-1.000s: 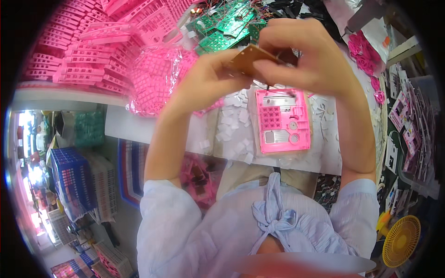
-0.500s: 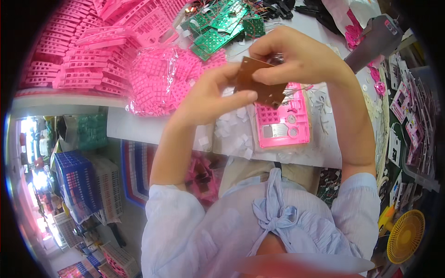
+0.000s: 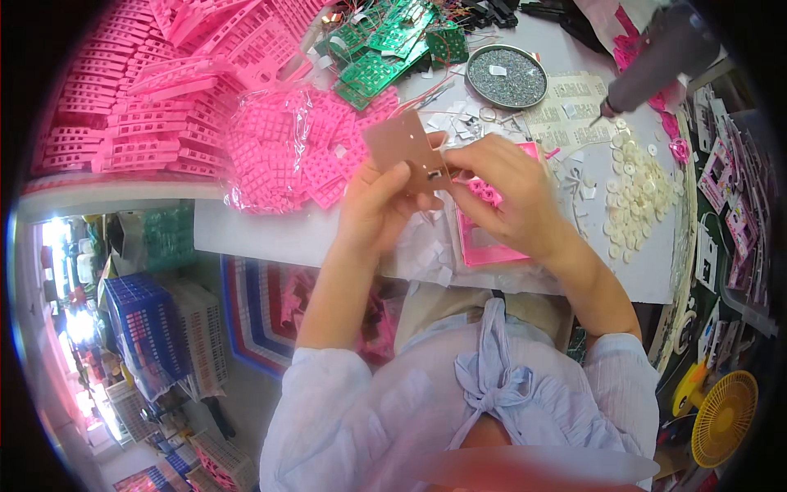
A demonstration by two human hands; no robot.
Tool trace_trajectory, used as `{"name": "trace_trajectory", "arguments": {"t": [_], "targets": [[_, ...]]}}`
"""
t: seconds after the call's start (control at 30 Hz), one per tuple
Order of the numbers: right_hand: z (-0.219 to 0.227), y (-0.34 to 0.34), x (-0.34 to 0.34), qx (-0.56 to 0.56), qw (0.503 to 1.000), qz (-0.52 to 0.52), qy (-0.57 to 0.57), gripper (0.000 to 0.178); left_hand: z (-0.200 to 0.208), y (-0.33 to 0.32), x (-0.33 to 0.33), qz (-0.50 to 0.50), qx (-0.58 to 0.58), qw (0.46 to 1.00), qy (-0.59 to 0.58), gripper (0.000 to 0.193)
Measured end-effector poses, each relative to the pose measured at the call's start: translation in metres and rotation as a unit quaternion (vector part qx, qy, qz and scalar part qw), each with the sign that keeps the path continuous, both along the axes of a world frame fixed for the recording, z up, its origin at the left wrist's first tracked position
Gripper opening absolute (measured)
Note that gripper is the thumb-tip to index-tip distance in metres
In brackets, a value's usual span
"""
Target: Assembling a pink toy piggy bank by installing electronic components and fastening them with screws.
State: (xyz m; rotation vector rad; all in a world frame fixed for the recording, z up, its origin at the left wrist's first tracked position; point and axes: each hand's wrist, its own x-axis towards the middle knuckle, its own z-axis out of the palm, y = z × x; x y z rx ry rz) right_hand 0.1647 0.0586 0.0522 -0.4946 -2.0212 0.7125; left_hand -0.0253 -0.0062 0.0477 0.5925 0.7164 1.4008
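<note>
My left hand (image 3: 373, 201) grips a brown circuit board (image 3: 398, 143), its thumb flat on the plain brown face. The board is tilted above the table, with a small dark part near its right edge. Close against that edge, the fingers of my right hand (image 3: 516, 193) are pinched together. What they hold, if anything, is hidden. Under my right hand lies a pink plastic housing (image 3: 484, 254), partly covered by the hand. White paper bits (image 3: 430, 254) are scattered to the housing's left.
Pink panels (image 3: 147, 115) and bagged pink keypads (image 3: 270, 148) fill the left. Green circuit boards (image 3: 385, 61) with wires lie at the back, beside a round tin of screws (image 3: 507, 75). A dark electric screwdriver (image 3: 656, 61) hangs at right above white discs (image 3: 635, 197).
The board has moved left and tilted up in my left hand. My right hand has let go of its face and come down to its right edge, uncovering the tin.
</note>
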Motion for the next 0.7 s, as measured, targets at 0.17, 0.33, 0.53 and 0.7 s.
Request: {"name": "trace_trajectory", "arguments": {"t": [0.17, 0.33, 0.53, 0.7], "targets": [[0.010, 0.000, 0.012, -0.315, 0.942, 0.113, -0.035, 0.028, -0.002, -0.009, 0.004, -0.022, 0.021, 0.993, 0.118, 0.036], [0.010, -0.007, 0.027, -0.438, 0.887, 0.097, 0.104, 0.019, 0.001, -0.019, 0.014, -0.030, 0.042, 0.963, 0.264, 0.032], [0.024, -0.039, 0.087, -0.435, 0.898, -0.055, 0.033, 0.016, 0.003, -0.045, 0.021, -0.029, 0.047, 0.922, 0.383, 0.024], [0.054, -0.040, 0.214, -0.455, 0.812, 0.037, -0.363, 0.026, 0.006, -0.058, 0.023, -0.103, 0.077, 0.870, 0.475, 0.019]]}}
